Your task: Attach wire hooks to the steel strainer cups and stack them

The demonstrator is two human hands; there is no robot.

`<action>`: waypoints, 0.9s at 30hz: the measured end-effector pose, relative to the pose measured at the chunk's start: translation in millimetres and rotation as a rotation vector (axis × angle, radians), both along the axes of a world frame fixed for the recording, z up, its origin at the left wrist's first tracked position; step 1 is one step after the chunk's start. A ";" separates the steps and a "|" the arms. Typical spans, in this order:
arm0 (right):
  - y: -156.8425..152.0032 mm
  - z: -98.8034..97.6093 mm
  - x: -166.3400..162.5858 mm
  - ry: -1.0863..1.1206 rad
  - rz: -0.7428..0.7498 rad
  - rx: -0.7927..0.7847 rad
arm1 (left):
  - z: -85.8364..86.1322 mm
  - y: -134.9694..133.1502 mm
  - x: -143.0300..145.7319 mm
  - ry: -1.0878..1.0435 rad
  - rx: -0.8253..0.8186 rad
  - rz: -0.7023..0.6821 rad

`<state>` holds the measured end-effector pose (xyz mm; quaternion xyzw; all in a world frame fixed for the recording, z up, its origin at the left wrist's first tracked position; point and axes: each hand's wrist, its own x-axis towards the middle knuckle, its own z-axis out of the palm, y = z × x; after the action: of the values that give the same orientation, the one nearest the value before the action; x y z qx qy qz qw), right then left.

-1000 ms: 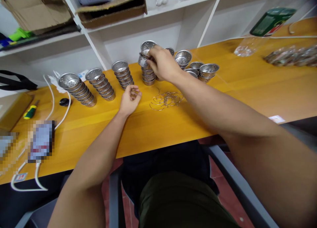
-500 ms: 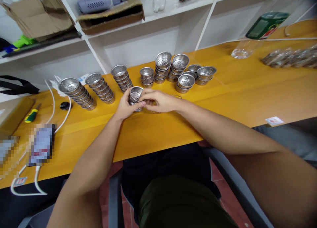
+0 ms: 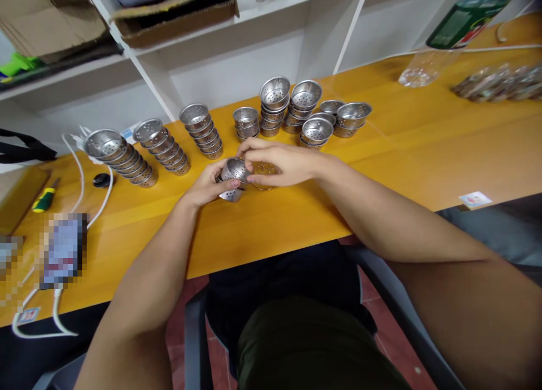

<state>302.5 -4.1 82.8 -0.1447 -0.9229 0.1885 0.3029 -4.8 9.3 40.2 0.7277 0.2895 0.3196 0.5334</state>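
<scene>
A small perforated metal cup (image 3: 236, 170) is tilted toward the right, over another perforated cup (image 3: 231, 195) below it. My left hand (image 3: 207, 187) is wrapped round the upper cup from the left, its thumb across the front. From the right, my right hand (image 3: 283, 163) has its thumb and curled fingertips at the same cup's rim. Partly hidden beneath that hand lies a round, see-through or wire item (image 3: 266, 171) that I cannot make out clearly. Behind my hands stand stacks of like cups, among them a tall stack (image 3: 203, 131) and a shorter stack (image 3: 245, 123).
Two leaning cup stacks (image 3: 122, 157) (image 3: 163, 147) stand to the left, more cups (image 3: 317, 131) at back right. A screwdriver (image 3: 44, 199), a cable (image 3: 101, 206) and a pixelated device (image 3: 63, 249) lie left. A plastic bottle (image 3: 449, 40) and bagged items (image 3: 503, 84) are right.
The upper cup has tipped to the right in my left hand, showing more of the cup below. My right hand has lifted slightly at the rim. The camera view has shifted a little.
</scene>
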 end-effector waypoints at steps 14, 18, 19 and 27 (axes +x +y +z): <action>6.2 -9.7 -4.0 0.054 -0.062 -0.126 | 0.2 4.8 -2.5 -0.016 0.022 0.021; 11.8 -10.3 1.9 0.132 -0.015 -0.260 | 1.9 4.4 -4.2 -0.021 0.002 -0.010; 14.0 -10.5 3.8 0.155 0.012 -0.314 | 2.0 4.4 -4.2 -0.021 0.003 -0.013; 30.9 -8.1 21.0 0.185 0.112 -0.525 | 1.7 6.1 -6.4 0.071 0.059 0.098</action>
<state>323.6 26.8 74.6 -0.1494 -0.8175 0.4499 0.3269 -11.2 15.4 41.8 0.7389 0.3339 0.3281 0.4846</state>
